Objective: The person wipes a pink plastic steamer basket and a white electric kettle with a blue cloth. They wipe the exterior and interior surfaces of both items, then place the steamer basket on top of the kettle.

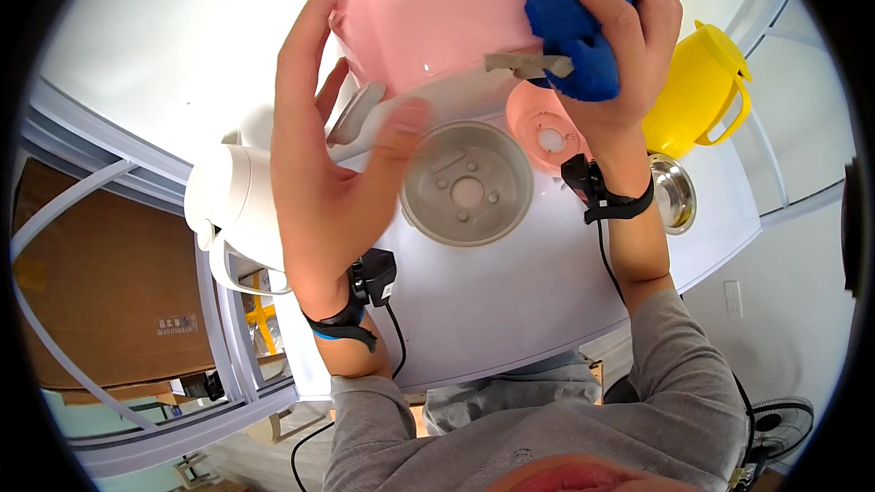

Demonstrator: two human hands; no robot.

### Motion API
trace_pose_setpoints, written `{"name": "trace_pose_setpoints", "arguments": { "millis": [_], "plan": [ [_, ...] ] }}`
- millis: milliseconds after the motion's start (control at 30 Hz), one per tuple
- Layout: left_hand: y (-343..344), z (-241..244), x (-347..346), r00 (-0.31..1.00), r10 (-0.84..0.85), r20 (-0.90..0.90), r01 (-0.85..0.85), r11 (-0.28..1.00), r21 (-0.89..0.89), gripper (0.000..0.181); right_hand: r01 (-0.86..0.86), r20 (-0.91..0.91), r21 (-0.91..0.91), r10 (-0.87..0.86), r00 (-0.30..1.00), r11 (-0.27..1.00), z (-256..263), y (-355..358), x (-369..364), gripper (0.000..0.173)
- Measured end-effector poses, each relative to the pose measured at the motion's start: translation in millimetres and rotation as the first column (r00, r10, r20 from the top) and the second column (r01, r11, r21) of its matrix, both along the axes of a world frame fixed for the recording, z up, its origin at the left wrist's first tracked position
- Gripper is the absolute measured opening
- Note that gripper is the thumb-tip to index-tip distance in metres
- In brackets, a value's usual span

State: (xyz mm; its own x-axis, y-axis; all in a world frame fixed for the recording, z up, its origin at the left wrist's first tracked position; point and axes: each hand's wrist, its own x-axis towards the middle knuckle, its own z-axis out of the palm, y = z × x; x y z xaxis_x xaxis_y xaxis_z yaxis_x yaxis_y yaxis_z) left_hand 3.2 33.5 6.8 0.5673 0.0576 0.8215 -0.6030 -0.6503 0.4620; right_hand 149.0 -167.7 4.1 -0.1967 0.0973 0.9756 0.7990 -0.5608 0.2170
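A large pink plastic housing [437, 14], glossy and rounded, fills the top of the view with its upper part cut off. My right hand [629, 34] grips a bunched blue cloth [571, 7] against its right side. Beside the cloth juts a grey tab [523, 65]; another grey piece [355, 113] sits at the lower left. My left hand [328, 157] is at the housing's left side, fingers spread and thumb blurred; whether its fingertips touch the housing cannot be told. Below lies a round grey dish-like part [467, 184] with a central hole.
A salmon-pink round part [547, 130] is beside the grey dish on the white table [506, 301]. To the right are a yellow jug [701, 89] and a shiny metal bowl [673, 195]. A white jug [232, 208] stands left, near my left wrist. Cables trail from both wrist-worn devices.
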Motion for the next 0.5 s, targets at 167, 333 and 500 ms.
{"name": "trace_pose_setpoints", "arguments": {
  "millis": [167,333,500],
  "plan": [
    [7.7,5.4,-5.4,0.986,-0.113,-0.119,0.100,0.989,-0.108,0.049,-0.002,-0.026,0.033,0.003,1.000,0.999,3.1,0.1,-3.1,0.030],
    [4.6,1.8,-4.4,0.990,-0.004,-0.141,0.027,0.987,0.157,0.063,-0.002,-0.016,0.024,0.003,1.000,1.000,2.2,1.0,-1.4,0.031],
    [-2.1,-4.6,3.2,0.996,0.017,-0.088,0.003,0.974,0.226,0.083,0.011,-0.036,0.072,-0.008,0.999,0.997,-2.4,8.3,-0.8,0.033]
  ]
}}
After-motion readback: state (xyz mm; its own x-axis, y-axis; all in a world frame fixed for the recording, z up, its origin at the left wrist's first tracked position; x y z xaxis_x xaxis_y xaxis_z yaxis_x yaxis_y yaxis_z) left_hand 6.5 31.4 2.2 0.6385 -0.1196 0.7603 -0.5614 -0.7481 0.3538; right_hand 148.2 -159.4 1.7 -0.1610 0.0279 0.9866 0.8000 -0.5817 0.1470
